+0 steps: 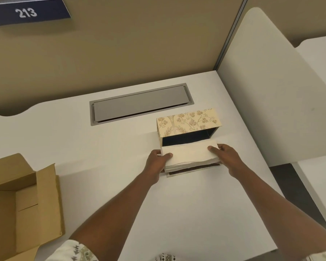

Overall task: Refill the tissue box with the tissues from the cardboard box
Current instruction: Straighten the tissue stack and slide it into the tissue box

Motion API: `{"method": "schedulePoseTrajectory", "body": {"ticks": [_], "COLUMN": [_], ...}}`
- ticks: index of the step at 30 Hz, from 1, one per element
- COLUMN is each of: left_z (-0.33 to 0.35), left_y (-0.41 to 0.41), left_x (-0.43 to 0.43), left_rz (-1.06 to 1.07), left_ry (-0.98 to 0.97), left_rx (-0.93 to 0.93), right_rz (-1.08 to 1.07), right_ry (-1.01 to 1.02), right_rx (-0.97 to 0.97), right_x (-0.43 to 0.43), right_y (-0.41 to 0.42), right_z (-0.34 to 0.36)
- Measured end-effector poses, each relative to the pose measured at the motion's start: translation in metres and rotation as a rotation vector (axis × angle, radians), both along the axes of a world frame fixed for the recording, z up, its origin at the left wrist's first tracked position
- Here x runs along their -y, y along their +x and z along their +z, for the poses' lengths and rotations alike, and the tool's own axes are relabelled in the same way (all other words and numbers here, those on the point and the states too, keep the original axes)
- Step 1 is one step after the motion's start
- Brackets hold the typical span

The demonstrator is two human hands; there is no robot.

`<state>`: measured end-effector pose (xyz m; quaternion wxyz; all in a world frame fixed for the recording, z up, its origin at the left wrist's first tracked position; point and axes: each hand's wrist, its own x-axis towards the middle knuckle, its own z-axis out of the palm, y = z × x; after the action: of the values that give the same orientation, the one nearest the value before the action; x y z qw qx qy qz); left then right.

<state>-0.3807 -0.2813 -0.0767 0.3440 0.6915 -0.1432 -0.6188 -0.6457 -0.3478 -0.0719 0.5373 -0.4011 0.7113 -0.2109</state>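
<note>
White desk (105,159), wide and bare over most of its top, backed by a tan partition (120,44) with a dark sign (26,12) reading 213. Grey hatch (141,103) set flush near the far edge. Open cardboard box (17,204) at the near left edge, flaps up, inside seemingly bare as far as can be seen.

Both forearms stretched forward from the near edge, converging toward the right half of the desk. Left hand (156,162) clamped on the left end of a stack of tissues (189,154), thumb on top, fingers underneath. Right hand (227,157) clamped on the right end likewise, thumb over the top sheet. Patterned sleeve (77,251) at the left elbow.

Tissue box (188,121), cream with a floral print, lying on its side near the right edge of the desk, open dark cavity facing the person. Stack held level at the mouth, its far edge just at the opening, sheets white and neatly squared.
</note>
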Motion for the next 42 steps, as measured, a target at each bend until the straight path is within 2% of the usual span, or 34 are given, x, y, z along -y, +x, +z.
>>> {"method": "schedulePoseTrajectory", "body": {"ticks": [7,17,42], "left_z": [-0.008,-0.010,-0.002], "left_y": [-0.016,-0.020,-0.018], "left_x": [0.013,0.012,0.007], "left_rz": [-0.018,-0.067,-0.095], "left_ry": [0.016,-0.005,-0.031], "left_rx": [0.107,0.231,0.332], "right_rz": [-0.017,0.106,0.089], "right_ry": [-0.022,-0.104,-0.164], "right_rx": [-0.068,-0.237,-0.227], "right_x": [0.012,0.005,-0.001], "right_y": [-0.006,-0.008,-0.004], "right_z": [-0.014,-0.019,-0.024]}}
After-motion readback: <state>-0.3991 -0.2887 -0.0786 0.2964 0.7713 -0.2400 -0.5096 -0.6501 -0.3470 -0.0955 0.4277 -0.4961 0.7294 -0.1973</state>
